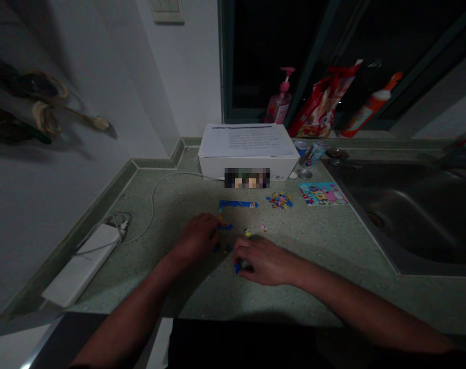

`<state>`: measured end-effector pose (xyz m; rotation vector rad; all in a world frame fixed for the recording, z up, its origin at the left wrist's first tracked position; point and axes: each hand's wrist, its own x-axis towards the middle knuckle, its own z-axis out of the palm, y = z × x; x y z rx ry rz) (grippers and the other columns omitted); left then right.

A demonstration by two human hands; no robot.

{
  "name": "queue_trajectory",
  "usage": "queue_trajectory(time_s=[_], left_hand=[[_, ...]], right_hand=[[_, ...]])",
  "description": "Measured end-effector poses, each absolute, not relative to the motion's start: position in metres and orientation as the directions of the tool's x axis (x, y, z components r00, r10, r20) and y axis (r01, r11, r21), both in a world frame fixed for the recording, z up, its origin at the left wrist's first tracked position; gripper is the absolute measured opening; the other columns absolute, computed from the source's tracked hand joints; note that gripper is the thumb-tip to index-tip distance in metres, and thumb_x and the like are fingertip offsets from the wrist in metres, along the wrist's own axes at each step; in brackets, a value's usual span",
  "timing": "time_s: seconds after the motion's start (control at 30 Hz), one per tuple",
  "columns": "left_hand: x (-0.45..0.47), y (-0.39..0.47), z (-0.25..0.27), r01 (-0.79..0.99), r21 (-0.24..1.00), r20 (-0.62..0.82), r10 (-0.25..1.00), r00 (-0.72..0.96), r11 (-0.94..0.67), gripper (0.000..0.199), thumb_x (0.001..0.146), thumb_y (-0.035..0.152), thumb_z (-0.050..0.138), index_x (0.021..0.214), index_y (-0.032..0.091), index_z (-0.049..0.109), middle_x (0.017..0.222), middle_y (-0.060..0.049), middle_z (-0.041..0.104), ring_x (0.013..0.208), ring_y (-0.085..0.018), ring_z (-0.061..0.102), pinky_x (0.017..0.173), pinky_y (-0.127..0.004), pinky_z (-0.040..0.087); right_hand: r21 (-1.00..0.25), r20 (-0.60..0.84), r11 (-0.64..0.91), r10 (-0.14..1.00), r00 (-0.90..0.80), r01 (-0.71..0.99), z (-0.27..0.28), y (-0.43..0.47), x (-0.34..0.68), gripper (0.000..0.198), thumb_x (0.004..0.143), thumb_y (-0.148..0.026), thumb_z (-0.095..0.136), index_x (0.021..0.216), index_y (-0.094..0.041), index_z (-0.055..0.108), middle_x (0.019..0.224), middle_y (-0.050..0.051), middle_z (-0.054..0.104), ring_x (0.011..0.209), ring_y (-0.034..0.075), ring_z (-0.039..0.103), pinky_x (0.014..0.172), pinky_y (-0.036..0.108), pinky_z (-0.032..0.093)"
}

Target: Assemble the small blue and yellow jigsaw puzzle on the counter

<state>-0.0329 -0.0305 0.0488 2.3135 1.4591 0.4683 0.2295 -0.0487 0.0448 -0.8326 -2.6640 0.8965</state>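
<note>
My right hand (261, 259) is closed in a pinch on a blue jigsaw puzzle piece (238, 268), just above or on the counter. My left hand (198, 234) lies with curved fingers beside the partly joined puzzle border (236, 204), its fingertips at the border's lower left corner. The border is mostly blue and forms a top row and a left side. Two loose dark blue and yellow pieces (227, 248) lie between my hands. Beyond my right hand are a yellow piece (247, 232) and a pink piece (264, 228). A pile of mixed pieces (280, 200) sits farther back.
A colourful cartoon picture card (323, 193) lies by the steel sink (390, 266). Behind the puzzle stands a white box (250, 148) with printed paper on top. Cans (313, 154) stand right of it. A white power strip (82, 264) with a cable lies at left.
</note>
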Motion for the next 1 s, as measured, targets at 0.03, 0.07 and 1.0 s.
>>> queue_trajectory(time_s=[0.03, 0.07, 1.0], left_hand=[[-0.033, -0.031, 0.050, 0.786, 0.471, 0.085, 0.908, 0.411, -0.400, 0.037, 0.098, 0.016, 0.053, 0.120, 0.032, 0.078, 0.120, -0.010, 0.082, 0.117, -0.034, 0.075, 0.106, -0.055, 0.062], [-0.032, -0.031, 0.050, 0.784, 0.476, 0.084, 0.908, 0.411, -0.399, 0.036, 0.099, 0.016, 0.054, 0.121, 0.032, 0.078, 0.120, -0.010, 0.082, 0.117, -0.033, 0.075, 0.106, -0.054, 0.063], [-0.014, -0.045, 0.054, 0.472, 0.872, -0.089, 0.908, 0.410, -0.128, 0.010, 0.094, 0.022, 0.067, 0.090, 0.023, 0.076, 0.090, -0.005, 0.081, 0.085, -0.025, 0.076, 0.082, -0.040, 0.063]], right_hand=[[-0.621, 0.024, 0.648, 0.578, -0.816, 0.441, 0.044, -0.049, 0.229, 0.018, 0.088, -0.018, 0.080, 0.104, -0.028, 0.080, 0.112, 0.007, 0.080, 0.092, 0.026, 0.075, 0.082, 0.042, 0.060], [-0.633, 0.026, 0.640, 0.580, -0.814, 0.435, 0.043, -0.049, 0.229, 0.019, 0.088, -0.017, 0.079, 0.103, -0.028, 0.079, 0.110, 0.006, 0.081, 0.091, 0.025, 0.075, 0.081, 0.042, 0.060], [-0.745, 0.296, 0.545, 0.786, -0.543, 0.383, 0.015, -0.036, 0.224, 0.007, 0.098, -0.023, 0.075, 0.105, -0.026, 0.077, 0.105, 0.003, 0.080, 0.076, 0.016, 0.072, 0.070, 0.031, 0.057]])
